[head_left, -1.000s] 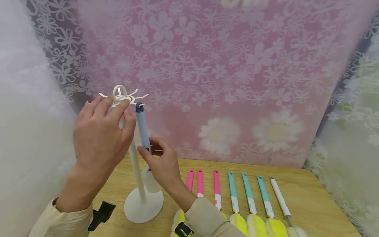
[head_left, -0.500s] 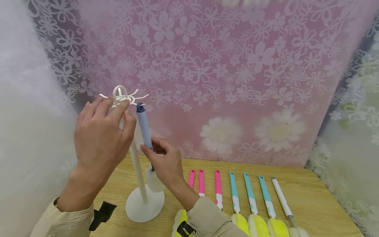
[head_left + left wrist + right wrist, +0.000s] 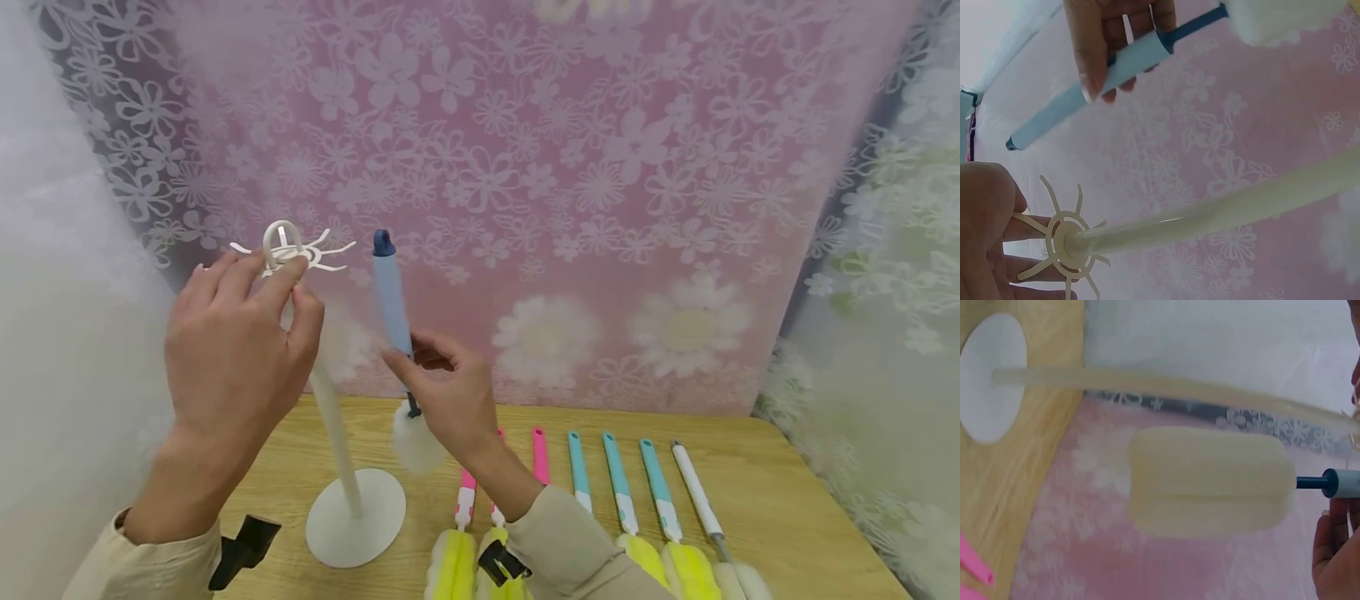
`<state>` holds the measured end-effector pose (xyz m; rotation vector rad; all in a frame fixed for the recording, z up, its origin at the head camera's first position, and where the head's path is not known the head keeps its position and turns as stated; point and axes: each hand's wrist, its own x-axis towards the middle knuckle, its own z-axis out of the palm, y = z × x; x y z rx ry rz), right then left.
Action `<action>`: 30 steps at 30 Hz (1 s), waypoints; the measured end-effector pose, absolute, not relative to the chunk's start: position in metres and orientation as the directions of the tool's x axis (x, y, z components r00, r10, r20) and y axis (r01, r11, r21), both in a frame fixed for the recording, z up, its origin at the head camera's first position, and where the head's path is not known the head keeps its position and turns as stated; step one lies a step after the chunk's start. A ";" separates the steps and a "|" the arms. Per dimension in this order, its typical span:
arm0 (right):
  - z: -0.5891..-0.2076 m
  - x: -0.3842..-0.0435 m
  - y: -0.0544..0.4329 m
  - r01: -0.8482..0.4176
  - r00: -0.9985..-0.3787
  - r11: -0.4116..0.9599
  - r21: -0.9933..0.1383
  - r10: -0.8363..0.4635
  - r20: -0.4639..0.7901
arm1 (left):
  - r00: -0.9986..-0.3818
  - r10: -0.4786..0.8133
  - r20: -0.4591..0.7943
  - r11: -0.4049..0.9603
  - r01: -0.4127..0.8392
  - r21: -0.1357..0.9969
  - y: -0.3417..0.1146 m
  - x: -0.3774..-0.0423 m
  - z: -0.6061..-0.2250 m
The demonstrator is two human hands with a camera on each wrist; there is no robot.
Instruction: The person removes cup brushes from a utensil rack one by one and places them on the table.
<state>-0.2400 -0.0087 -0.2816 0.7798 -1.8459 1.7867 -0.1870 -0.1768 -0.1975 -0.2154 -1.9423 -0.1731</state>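
Note:
My right hand [image 3: 453, 404] grips the lower handle of a sponge bottle brush [image 3: 392, 300], light blue with a dark blue looped end, held upright above the table. Its white sponge head [image 3: 1213, 481] hangs below the hand. To its left stands a white hook stand [image 3: 335, 450] with a ring of curved hooks, a top loop, a pole and a round base. My left hand [image 3: 232, 342] holds the top of this stand, fingers over the hook ring [image 3: 1063, 245] and thumb at its side. In the left wrist view, the brush is apart from the hooks.
On the wooden table [image 3: 780, 500] lies a row of other brushes: pink-handled ones [image 3: 540, 454], teal-handled ones [image 3: 615, 467] with yellow-and-white sponges, and a white-handled one [image 3: 697, 487] at the right. A pink flowered backdrop [image 3: 562, 208] stands behind the table.
The blue brush's looped end was on a hook of the stand; it is now off the hook, moved right and up with my right hand. My left hand keeps its hold on the stand.

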 end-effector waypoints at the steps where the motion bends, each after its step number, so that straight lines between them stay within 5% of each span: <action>1: -0.280 -0.241 -0.001 -0.692 -0.720 0.003 -0.721 -0.070 0.691 | -0.360 0.065 0.931 0.971 0.236 0.024 -0.176 -0.188 -0.198; 8: -0.270 -0.250 0.065 -0.801 -0.589 0.122 -0.586 0.020 0.808 | -0.334 0.047 0.941 0.964 0.262 0.044 -0.172 -0.190 -0.200; 18: -0.266 -0.266 0.168 -0.694 -0.631 0.310 -0.650 0.172 0.756 | -0.282 0.043 0.958 0.970 0.240 0.027 -0.181 -0.191 -0.204; 25: -0.286 -0.265 0.259 -0.468 -0.651 0.542 -0.698 0.322 0.687 | -0.262 0.037 0.964 0.969 0.246 0.029 -0.182 -0.192 -0.206; 30: -0.308 -0.245 0.330 -0.215 -0.736 0.701 -0.680 0.342 0.584 | -0.233 0.031 0.972 0.960 0.279 0.036 -0.176 -0.197 -0.208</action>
